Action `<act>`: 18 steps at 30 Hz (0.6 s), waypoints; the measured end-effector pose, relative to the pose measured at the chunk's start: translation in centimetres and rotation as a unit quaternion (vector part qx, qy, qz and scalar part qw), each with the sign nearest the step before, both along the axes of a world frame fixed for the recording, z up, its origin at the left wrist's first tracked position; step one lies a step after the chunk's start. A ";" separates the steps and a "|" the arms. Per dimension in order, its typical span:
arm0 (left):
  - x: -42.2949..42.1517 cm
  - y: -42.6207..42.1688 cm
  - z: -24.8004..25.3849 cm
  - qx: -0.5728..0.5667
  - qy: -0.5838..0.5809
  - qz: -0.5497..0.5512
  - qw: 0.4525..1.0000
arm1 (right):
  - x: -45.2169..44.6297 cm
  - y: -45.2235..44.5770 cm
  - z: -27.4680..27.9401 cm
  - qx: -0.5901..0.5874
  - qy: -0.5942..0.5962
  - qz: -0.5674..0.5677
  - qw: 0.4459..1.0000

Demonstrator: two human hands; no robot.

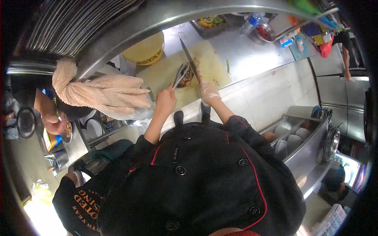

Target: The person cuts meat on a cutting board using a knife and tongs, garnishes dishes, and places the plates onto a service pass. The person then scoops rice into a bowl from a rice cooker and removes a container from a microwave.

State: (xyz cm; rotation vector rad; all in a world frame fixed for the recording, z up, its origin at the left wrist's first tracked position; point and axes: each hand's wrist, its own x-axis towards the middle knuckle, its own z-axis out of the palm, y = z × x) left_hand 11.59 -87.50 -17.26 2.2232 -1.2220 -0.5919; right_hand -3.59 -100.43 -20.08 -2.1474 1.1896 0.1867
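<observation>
Left hand [166, 99], bare and closed, grips metal tongs [181, 76] near the middle of the head view, while the right hand [208, 92], in a clear plastic glove, is wrapped around the handle of a long chef's knife [187, 52], its index finger stretched forward. The dark blade points toward the top of the frame. Between the tongs and the knife, just above centre, lies chopped meat [184, 82], browned with darker, charred-looking patches, in a small heap. It rests on a pale yellow-green cutting board [217, 72], stained in places, on a shiny steel counter [256, 59]. A yellow bucket [146, 48] stands at the board's upper left; a tray of cut vegetables [212, 21] sits at top centre. A beige towel [108, 92] hangs at centre left. Another person's hand [55, 124] shows at far left, and stacked bowls [294, 141] fill a steel shelf unit [309, 151] at lower right.
</observation>
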 end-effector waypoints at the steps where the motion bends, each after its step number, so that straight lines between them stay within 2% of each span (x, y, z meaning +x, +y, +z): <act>1: 0.0 0.2 1.2 0.007 0.021 0.018 1.000 | -0.2 0.0 -0.2 -0.003 -0.008 0.000 1.000; 5: -0.5 1.3 4.4 0.021 0.027 0.030 0.999 | -0.4 0.2 -0.1 -0.012 -0.012 0.004 1.000; 8: -0.6 2.7 3.3 0.018 -0.008 -0.001 1.000 | -0.8 -0.2 -0.2 -0.024 -0.028 0.009 0.999; 13: -0.8 2.7 1.3 0.018 0.015 0.027 0.999 | -1.9 1.5 3.7 -0.076 -0.012 0.032 0.997; 18: -1.0 2.2 0.4 0.026 0.015 0.017 0.999 | -2.6 3.6 2.2 -0.024 -0.002 0.031 0.999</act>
